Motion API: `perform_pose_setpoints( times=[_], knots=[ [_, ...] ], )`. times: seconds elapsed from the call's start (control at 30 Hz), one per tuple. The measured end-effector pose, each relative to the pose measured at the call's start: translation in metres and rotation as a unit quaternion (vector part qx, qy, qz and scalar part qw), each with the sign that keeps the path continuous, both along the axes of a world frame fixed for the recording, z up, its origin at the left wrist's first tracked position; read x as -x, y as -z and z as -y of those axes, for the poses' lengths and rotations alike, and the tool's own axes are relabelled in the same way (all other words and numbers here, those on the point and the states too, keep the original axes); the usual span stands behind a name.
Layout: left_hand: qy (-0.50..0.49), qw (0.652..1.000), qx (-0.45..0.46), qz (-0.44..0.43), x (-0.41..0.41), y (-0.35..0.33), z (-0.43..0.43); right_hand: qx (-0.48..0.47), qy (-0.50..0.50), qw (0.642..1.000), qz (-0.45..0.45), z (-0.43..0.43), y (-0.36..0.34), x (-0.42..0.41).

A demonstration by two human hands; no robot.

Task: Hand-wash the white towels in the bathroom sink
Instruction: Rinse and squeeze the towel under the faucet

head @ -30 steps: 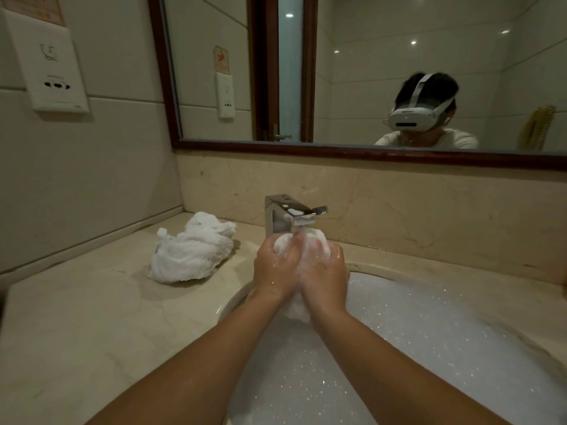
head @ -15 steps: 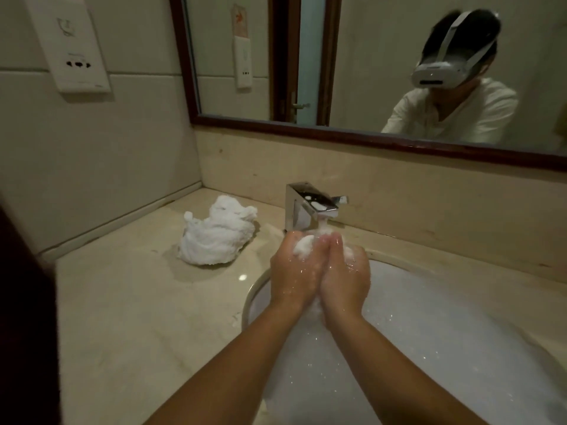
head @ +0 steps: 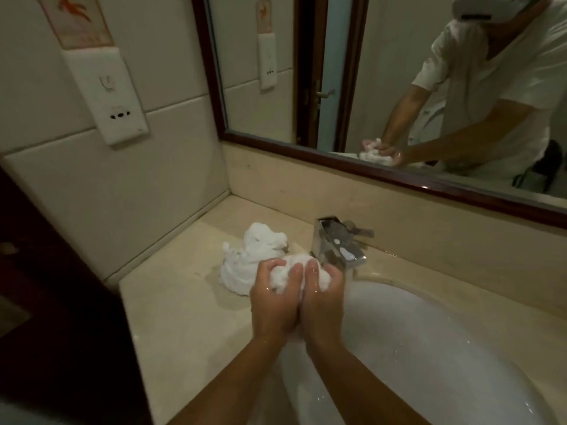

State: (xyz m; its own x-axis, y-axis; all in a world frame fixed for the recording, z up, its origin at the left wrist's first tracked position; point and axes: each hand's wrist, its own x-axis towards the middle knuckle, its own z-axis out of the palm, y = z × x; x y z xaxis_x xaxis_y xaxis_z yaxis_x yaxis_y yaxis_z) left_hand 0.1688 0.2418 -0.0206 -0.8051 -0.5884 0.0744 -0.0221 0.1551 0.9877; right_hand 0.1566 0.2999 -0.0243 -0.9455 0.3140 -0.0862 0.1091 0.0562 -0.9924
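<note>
While both palms press side by side, the left hand (head: 273, 299) and right hand (head: 322, 302) have their fingers curled tight round one bunched, soapy towel (head: 288, 271), held just in front of the faucet (head: 334, 240). A second towel (head: 245, 259) lies wadded on the counter (head: 184, 302), left of the faucet. I take this for a scrub or a squeeze. It would go best with the bundle shifted right of the faucet, low over the sink (head: 429, 332), so the drips land in the suds.
</note>
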Motion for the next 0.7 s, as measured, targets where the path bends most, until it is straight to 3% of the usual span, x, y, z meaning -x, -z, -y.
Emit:
perform_pose_setpoints(
  times=[0.13,0.2,0.27,0.33,0.4,0.6,0.7],
  knots=[
    [-0.030,0.999,0.011,0.025,-0.004,-0.020,0.071,-0.047,-0.104,0.993,0.014,0.060,-0.018,0.004],
    [-0.033,0.991,0.086,0.100,-0.001,-0.018,0.103,-0.088,-0.160,0.982,0.049,0.082,-0.015,0.008],
    [-0.041,0.960,0.182,0.207,-0.002,-0.010,0.132,-0.130,-0.205,0.966,0.092,0.096,-0.010,0.008],
    [-0.035,0.949,0.200,0.239,-0.008,-0.005,0.150,-0.143,-0.221,0.958,0.111,0.101,-0.007,0.004],
    [-0.015,0.958,0.193,0.213,-0.012,-0.008,0.162,-0.146,-0.208,0.961,0.112,0.101,-0.009,0.001],
    [0.040,0.925,0.370,0.076,0.009,-0.038,0.136,-0.136,-0.138,0.977,0.090,0.077,-0.035,0.018],
    [0.095,0.924,0.368,0.032,0.023,-0.053,0.100,-0.118,-0.099,0.984,0.088,0.040,-0.057,0.024]
  ],
)
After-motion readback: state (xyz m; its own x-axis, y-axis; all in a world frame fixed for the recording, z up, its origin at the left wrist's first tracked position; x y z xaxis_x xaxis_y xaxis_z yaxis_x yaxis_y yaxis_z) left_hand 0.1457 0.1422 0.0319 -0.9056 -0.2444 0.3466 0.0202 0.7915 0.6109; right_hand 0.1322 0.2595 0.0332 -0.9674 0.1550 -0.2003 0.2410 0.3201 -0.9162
